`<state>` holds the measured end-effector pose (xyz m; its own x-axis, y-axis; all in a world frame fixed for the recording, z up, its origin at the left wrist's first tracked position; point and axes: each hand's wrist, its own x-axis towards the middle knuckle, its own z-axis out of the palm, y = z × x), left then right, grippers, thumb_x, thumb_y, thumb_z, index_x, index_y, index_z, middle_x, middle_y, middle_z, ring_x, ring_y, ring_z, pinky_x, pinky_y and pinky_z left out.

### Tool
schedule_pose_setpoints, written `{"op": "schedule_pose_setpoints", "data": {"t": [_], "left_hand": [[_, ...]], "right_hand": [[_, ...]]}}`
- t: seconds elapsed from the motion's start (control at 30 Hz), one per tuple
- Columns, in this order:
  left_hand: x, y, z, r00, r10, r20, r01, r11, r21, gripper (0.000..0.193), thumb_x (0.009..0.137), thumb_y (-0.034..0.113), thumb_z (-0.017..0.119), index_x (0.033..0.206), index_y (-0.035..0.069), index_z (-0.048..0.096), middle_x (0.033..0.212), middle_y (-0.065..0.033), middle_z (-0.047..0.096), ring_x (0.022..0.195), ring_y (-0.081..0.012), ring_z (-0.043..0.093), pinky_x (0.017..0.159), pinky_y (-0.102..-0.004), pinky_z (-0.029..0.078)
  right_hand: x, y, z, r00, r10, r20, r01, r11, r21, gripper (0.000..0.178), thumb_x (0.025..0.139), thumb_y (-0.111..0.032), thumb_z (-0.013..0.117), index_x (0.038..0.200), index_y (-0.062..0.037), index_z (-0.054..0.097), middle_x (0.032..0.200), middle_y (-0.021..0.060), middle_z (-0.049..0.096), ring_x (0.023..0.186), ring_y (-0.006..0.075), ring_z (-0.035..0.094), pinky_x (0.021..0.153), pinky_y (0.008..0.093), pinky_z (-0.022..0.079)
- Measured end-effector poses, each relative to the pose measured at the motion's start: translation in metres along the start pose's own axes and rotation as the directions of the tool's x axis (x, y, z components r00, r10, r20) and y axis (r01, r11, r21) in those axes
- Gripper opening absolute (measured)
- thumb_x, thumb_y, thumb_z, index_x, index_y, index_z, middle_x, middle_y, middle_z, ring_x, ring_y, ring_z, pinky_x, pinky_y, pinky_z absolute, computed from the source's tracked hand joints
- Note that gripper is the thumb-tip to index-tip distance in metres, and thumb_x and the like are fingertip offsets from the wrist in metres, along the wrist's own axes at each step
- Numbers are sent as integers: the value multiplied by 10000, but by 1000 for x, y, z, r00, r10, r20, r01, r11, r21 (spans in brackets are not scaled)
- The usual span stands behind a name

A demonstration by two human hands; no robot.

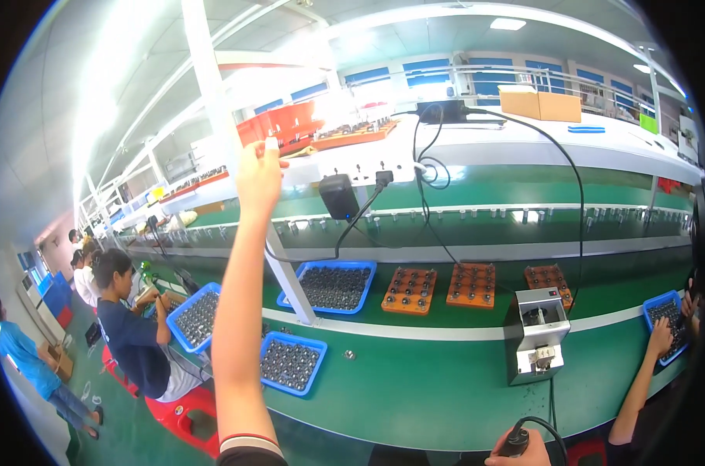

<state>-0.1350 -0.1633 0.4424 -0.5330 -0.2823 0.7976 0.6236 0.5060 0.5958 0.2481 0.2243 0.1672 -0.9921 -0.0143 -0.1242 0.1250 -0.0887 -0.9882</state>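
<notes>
My left arm stretches up to the upper shelf. There my left hand (259, 175) is raised in front of a red plastic basket (278, 126), its fingers partly spread and no held object visible. A fingertip looks white, perhaps covered. Beside the basket lies an orange tray (356, 134) with small metal parts on it. At the lower edge my right hand (529, 452) is closed around a black corded electric screwdriver (514, 441), only its cable end showing. Ahead of that hand stands a grey metal machine (540, 334), like a screw feeder, on the green bench.
Blue trays of dark round parts (292, 362) (337, 286) sit on the bench and lower shelf, near orange fixture blocks (409, 290). A white post (290, 283) and hanging cables (577, 202) cross the space. Co-workers' arms (640, 380) are at right; a seated person (139, 334) is left.
</notes>
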Motion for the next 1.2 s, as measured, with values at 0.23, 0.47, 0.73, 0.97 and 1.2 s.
{"op": "schedule_pose_setpoints", "data": {"t": [0.23,0.47,0.73,0.97,1.2], "left_hand": [[137,-30,21,798,-447,405,596,484,-640,451,1054,313,449,1350,-25,422,1427,-318,384,1116,-507,549,829,-461,601],[158,-46,51,620,-601,505,762,308,-569,366,1021,224,499,1284,-26,456,1387,-237,383,1138,-411,497,789,-434,606],[147,-41,89,749,-637,184,570,477,-669,359,1030,179,466,1311,-40,422,1353,-266,460,1080,-343,560,759,-374,598],[179,-88,86,707,-697,118,590,489,-642,290,1040,138,483,1235,-77,483,1152,-241,603,906,-302,641,693,-328,620],[170,-86,95,752,-632,-185,469,711,-524,285,883,77,780,1054,-108,645,1103,-195,650,828,-285,714,543,-304,643]], "right_hand": [[-3,-3,0,991,25,-128,-22,999,28,197,772,-76,853,834,-35,670,711,34,666,632,118,630,589,265,486],[19,-12,-9,993,59,-103,-56,998,28,208,767,-72,851,868,-30,674,732,30,664,634,116,626,591,259,489],[25,-19,-4,983,93,-156,-78,992,103,224,760,-65,855,879,-28,668,729,28,660,630,112,622,588,256,483],[29,-5,-3,985,95,-143,-81,992,99,231,766,-68,852,891,-39,661,728,20,652,634,108,619,597,259,489],[32,-6,2,982,112,-151,-99,991,86,223,775,-66,843,895,-48,656,743,19,651,653,107,621,607,263,489]]}}
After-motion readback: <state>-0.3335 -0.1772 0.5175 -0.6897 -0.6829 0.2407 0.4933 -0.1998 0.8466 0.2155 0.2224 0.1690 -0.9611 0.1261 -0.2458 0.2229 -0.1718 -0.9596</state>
